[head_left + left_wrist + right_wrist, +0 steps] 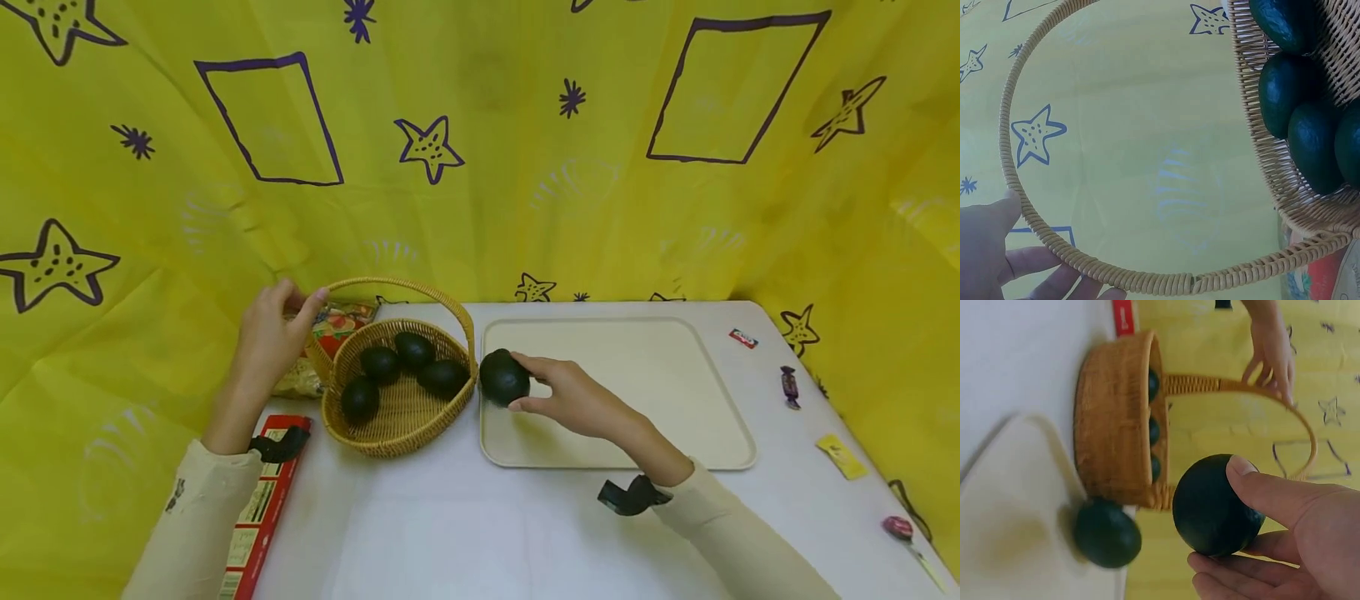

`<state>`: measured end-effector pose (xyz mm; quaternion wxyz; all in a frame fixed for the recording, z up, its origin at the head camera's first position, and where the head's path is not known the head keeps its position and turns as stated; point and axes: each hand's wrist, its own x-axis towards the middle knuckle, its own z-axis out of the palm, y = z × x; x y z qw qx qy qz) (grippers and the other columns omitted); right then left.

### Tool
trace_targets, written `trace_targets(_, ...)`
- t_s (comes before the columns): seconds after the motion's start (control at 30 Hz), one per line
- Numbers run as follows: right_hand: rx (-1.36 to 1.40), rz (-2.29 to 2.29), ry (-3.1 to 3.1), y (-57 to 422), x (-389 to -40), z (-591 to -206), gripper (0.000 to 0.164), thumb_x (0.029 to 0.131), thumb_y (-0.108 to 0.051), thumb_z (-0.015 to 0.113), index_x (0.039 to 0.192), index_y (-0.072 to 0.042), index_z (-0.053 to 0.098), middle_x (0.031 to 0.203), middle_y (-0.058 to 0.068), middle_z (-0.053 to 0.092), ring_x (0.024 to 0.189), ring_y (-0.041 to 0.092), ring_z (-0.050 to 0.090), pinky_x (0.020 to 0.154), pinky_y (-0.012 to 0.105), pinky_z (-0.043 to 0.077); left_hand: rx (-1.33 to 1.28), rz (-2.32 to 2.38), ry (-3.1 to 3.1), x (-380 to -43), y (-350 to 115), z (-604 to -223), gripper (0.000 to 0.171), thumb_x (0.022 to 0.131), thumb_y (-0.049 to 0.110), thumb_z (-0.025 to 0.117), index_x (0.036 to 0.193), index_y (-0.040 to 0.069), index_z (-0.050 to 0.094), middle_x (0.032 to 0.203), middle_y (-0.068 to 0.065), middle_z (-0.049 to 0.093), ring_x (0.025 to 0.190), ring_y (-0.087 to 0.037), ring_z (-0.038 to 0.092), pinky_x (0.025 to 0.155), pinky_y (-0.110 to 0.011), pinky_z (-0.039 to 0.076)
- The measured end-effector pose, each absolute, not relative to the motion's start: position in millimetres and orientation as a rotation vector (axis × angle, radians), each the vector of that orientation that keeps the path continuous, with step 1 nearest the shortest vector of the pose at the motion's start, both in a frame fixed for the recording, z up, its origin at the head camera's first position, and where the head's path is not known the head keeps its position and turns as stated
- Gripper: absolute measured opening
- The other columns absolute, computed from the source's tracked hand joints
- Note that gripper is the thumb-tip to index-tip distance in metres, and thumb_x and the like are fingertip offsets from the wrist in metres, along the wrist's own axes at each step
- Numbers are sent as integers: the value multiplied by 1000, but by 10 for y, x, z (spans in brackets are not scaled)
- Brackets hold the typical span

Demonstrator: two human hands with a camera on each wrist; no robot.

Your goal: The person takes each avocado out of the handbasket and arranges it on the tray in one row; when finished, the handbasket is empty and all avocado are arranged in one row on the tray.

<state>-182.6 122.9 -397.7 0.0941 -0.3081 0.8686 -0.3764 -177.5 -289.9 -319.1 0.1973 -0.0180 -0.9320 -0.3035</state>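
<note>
A wicker basket point(390, 442) with a tall arched handle stands left of centre, with several dark green avocados point(442, 379) inside. My left hand point(273, 333) holds the basket's handle point(1041, 231) between thumb and fingers, on its left side. Over the left end of a cream tray point(615, 392), my right hand point(573, 396) grips a dark avocado point(1213, 506) between thumb and fingers. Another avocado point(1107, 534) sits on the tray beside the basket in the right wrist view; the held one mostly hides it in the head view.
Food packets point(341, 321) lie behind and left of the basket. A long red box point(262, 508) is by my left forearm. Along the table's right edge lie a red-and-white sweet point(743, 338), a purple-wrapped candy point(790, 388), a yellow packet point(842, 457) and a lollipop point(897, 527).
</note>
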Motion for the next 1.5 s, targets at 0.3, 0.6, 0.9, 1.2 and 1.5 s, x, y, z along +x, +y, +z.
trace_targets(0.3,-809,-1119,2622,1518,-2168,-4295,77,99,-26,78,160,0,40,158,23,49,136,49,57,111,55,47,-57,-791,-2615,-1800,-2918,-3129,52,110,49,53,104,-3,61,107,-26,61,103,-44,57,88,-59,45)
trace_targets(0.6,-748,-1014,2711,1606,-2361,-4615,76,98,-21,78,158,6,40,155,29,50,142,48,50,115,59,42,-61,-791,-2621,-1794,-2917,-3184,51,110,49,52,102,-1,60,105,-24,60,101,-42,56,86,-56,44)
trace_targets(0.9,-757,-1028,2711,1532,-2362,-4749,74,97,-16,78,156,9,41,153,32,50,143,49,49,116,61,40,-45,-782,-2597,-1804,-2889,-3182,50,110,49,53,101,0,59,103,-23,58,97,-40,55,83,-52,43)
trace_targets(1.2,-751,-1023,2703,1448,-2321,-4814,76,97,-17,79,157,9,39,157,31,46,147,49,44,120,60,35,-42,-787,-2610,-1791,-2864,-3234,49,110,49,53,101,1,57,102,-22,56,95,-38,54,82,-49,41)
trace_targets(1.5,-781,-988,2738,1391,-2317,-4770,77,97,-17,79,157,9,38,157,31,46,146,49,44,120,60,35,-43,-805,-2584,-1778,-2862,-3244,48,110,48,53,99,1,57,101,-21,57,94,-38,54,80,-46,40)
